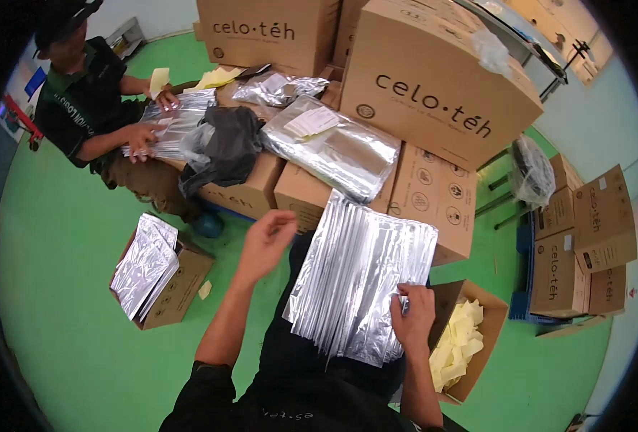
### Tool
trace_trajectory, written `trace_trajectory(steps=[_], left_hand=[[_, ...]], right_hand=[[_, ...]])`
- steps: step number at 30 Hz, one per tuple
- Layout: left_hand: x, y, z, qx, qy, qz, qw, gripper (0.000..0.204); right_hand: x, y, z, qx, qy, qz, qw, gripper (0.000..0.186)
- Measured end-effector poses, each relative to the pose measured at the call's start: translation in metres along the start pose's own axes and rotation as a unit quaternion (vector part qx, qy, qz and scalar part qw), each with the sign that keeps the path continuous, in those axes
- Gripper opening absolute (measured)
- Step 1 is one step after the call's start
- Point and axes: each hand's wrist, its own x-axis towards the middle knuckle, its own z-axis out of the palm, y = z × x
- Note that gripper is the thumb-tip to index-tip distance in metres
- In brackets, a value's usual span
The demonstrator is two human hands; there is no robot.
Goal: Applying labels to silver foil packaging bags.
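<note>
A fanned stack of flat silver foil pouches (347, 266) lies across my lap. My left hand (268, 234) is raised just left of the stack's upper part, empty, its fingers loosely bent and apart. My right hand (412, 313) grips the right side of the stack, fingers curled on the foil. Beside it an open box (491, 327) holds several yellow paper pieces (463, 331). On the floor at left, a box (175, 295) holds more foil pouches (142, 259). A silver foil pack (340, 158) and a black plastic bag (229, 140) lie on boxes ahead.
A co-worker (70, 93) at upper left handles foil pouches on the boxes. Large cartons (441, 65) stand at the back. A plastic-covered stool (531, 165) and cartons (578, 230) on a blue pallet (520, 288) are at right, on a green floor (67, 302).
</note>
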Motion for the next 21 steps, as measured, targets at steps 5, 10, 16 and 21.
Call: trace_trajectory(steps=[5, 10, 16, 21], left_hand=[[-0.024, 0.042, 0.083, 0.255, -0.030, 0.054, 0.965, 0.100], [-0.035, -0.011, 0.100, 0.394, -0.018, 0.038, 0.918, 0.103], [-0.009, -0.002, 0.066, 0.290, -0.044, 0.000, 0.956, 0.102], [0.099, 0.043, 0.056, 0.367, 0.049, 0.194, 0.909, 0.083]], right_hand=[[-0.007, 0.012, 0.015, 0.010, 0.078, -0.026, 0.997, 0.020], [-0.006, 0.010, 0.011, 0.020, 0.074, -0.021, 0.997, 0.020], [-0.008, 0.015, 0.005, 0.030, 0.088, -0.026, 0.995, 0.020], [-0.012, 0.018, 0.006, 0.036, 0.103, -0.024, 0.994, 0.021]])
